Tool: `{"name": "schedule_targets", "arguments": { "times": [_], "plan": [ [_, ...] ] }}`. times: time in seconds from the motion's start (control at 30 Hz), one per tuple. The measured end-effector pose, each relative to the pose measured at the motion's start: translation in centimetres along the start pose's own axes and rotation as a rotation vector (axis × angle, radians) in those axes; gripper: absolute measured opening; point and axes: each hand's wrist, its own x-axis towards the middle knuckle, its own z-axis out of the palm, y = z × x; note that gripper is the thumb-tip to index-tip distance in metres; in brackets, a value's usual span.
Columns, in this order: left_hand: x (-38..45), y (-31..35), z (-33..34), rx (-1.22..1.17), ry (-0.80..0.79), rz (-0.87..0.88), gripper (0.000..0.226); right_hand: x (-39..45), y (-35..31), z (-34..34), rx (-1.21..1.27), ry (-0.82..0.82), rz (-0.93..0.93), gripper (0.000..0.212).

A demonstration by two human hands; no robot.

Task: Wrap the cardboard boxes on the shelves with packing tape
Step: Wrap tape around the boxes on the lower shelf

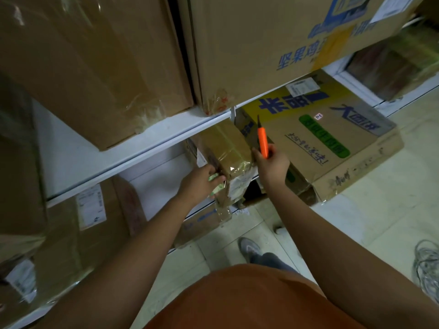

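- Head view, far left: we see taped boxes [71, 233] on the low shelf, 1 carrying a white label [91, 207].
- Above them a big brown box [95, 67] sits on the white shelf [133, 143], its face shiny with clear tape.
- Our left hand [202, 179] reaches to the small box [228, 148] at the shelf's front edge; the fingers curl round a pale green tape roll [217, 186], pressed against the box's near left corner.
- The small box is brown, already crossed with glossy tape, and a loose strip of tape [223, 207] hangs from it toward the floor.
- Our right hand [270, 165] is just right of that box, fingers closed round an orange knife [263, 143], blade pointing up and away.
- Behind the knife a printed box [332, 138] with blue, yellow and green markings lies tilted on the floor, its near corner torn.
- Above it a box with blue print [273, 43] fills the upper shelf.
- Lower down we see 1 grey shoe [249, 248] on the pale tiles [356, 222] and our orange shirt [249, 302].
- Far right, a coil of grey cable [427, 267] lies on the floor.
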Motion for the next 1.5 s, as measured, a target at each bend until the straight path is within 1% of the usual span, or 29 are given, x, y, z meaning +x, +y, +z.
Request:
{"name": "schedule_targets", "arguments": {
  "times": [0.07, 0.13, 0.2, 0.27, 0.3, 0.37, 0.4, 0.47, 0.53, 0.6, 0.67, 0.73, 0.8, 0.83, 0.9, 1.0, 1.07, 1.17, 1.2, 1.23, 1.27, 1.3, 1.37, 1.43, 1.5],
  "plan": [
    [-0.2, -0.9, -0.1, -0.027, -0.004, -0.018, 0.038, 0.3, -0.6, 0.8, 0.0, -0.033, -0.018, 0.025],
    [-0.2, -1.6, -0.1, -0.037, -0.006, -0.026, 0.039, 0.2, -0.8, 1.6, 0.089, -0.075, 0.014, 0.026],
    [-0.2, -1.8, -0.2, -0.058, -0.019, -0.024, 0.038, -0.2, -0.3, 2.1, 0.255, -0.122, 0.093, 0.03],
    [-0.1, -1.7, -0.2, -0.091, -0.037, -0.024, 0.038, -1.1, 0.6, 2.6, 0.393, -0.133, 0.208, 0.044],
    [0.0, -1.9, -0.2, -0.111, -0.047, -0.028, 0.04, -1.6, 0.7, 3.0, 0.452, -0.109, 0.27, 0.048],
    [0.3, -2.1, 0.0, -0.17, -0.056, -0.035, 0.046, -2.2, 0.0, 4.1, 0.558, -0.021, 0.408, 0.05],
    [0.3, -2.1, 0.1, -0.183, -0.052, -0.039, 0.048, -2.4, -0.5, 4.7, 0.586, 0.023, 0.469, 0.056],
    [0.3, -2.1, 0.3, -0.166, -0.049, -0.04, 0.043, -2.6, -1.0, 5.4, 0.584, 0.078, 0.533, 0.057],
    [0.2, -2.0, 0.4, -0.149, -0.043, -0.042, 0.038, -2.9, -1.2, 5.4, 0.482, 0.122, 0.477, 0.059],
    [0.1, -2.0, 0.4, -0.156, -0.051, -0.05, 0.038, -3.3, -1.4, 5.4, 0.279, 0.17, 0.367, 0.06],
    [0.2, -2.3, 0.4, -0.177, -0.06, -0.053, 0.044, -3.4, -1.2, 5.5, 0.064, 0.234, 0.27, 0.053],
    [0.4, -2.5, 0.5, -0.185, -0.063, -0.056, 0.047, -3.6, -0.5, 5.4, -0.103, 0.227, 0.142, 0.048],
    [0.4, -2.5, 0.7, -0.19, -0.055, -0.049, 0.043, -4.0, 0.4, 5.4, -0.218, 0.196, 0.026, 0.048],
    [0.4, -2.4, 0.7, -0.196, -0.049, -0.048, 0.041, -4.4, 0.8, 5.6, -0.252, 0.187, -0.004, 0.049],
    [0.4, -2.2, 0.9, -0.208, -0.029, -0.052, 0.039, -5.6, 1.2, 6.3, -0.283, 0.186, -0.013, 0.051],
    [0.5, -2.3, 1.3, -0.193, -0.013, -0.059, 0.042, -7.2, 1.0, 6.7, -0.361, 0.135, 0.069, 0.058],
    [0.3, -2.4, 1.4, -0.207, -0.013, -0.063, 0.043, -7.6, 1.1, 5.8, -0.308, 0.125, 0.126, 0.055],
    [0.2, -2.0, 1.2, -0.209, -0.006, -0.075, 0.039, -7.1, 0.5, 3.5, -0.055, 0.226, 0.123, 0.03],
    [0.1, -1.8, 1.1, -0.216, 0.01, -0.075, 0.042, -6.9, 0.4, 3.1, 0.011, 0.204, 0.087, 0.02],
    [0.0, -1.6, 1.1, -0.225, 0.029, -0.086, 0.045, -6.8, 0.3, 3.0, 0.043, 0.14, 0.036, 0.011],
    [0.0, -1.5, 1.2, -0.229, 0.046, -0.092, 0.044, -6.9, 0.0, 3.3, 0.061, 0.052, -0.008, 0.01],
    [-0.2, -1.3, 1.2, -0.218, 0.043, -0.104, 0.041, -7.1, -0.1, 3.7, 0.074, -0.036, -0.028, 0.016],
    [-0.5, -1.5, 1.2, -0.206, 0.005, -0.129, 0.038, -7.5, -0.3, 4.5, 0.128, -0.155, -0.019, 0.02],
    [-0.8, -2.0, 1.3, -0.245, -0.027, -0.154, 0.041, -7.9, 0.0, 4.8, 0.167, -0.207, 0.009, 0.018],
    [-1.1, -2.3, 1.2, -0.298, -0.05, -0.144, 0.037, -8.1, 0.3, 4.4, 0.132, -0.209, -0.016, 0.014]
  ]
}}
